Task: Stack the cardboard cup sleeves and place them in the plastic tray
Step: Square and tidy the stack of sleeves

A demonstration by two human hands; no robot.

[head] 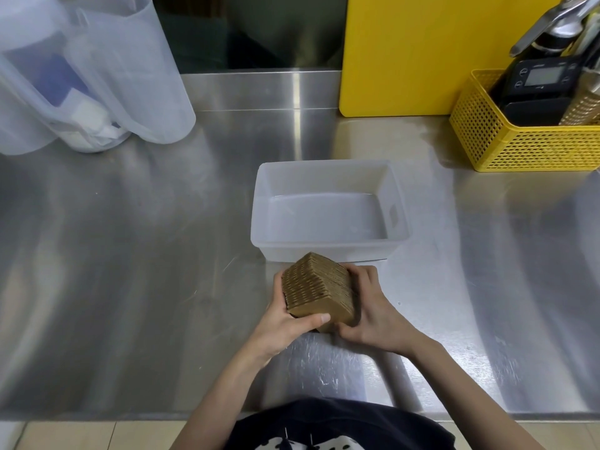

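Sleeve stack (319,289) clamped between fingers of left hand (285,323), right hand (373,315); no legible writing.

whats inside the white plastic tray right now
Nothing shows inside the white plastic tray; its floor looks bare. The near wall hides a strip of the floor. The stack of sleeves is in both hands, outside it.

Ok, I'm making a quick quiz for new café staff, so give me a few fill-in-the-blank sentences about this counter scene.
1. The stack of cardboard sleeves is held between ____ hands.
2. The white plastic tray beyond the stack is ____.
3. The perforated basket at the far right is ____ in colour.
4. The left hand and right hand hold the stack on the ____ side of the tray.

Missing words: both; empty; yellow; near
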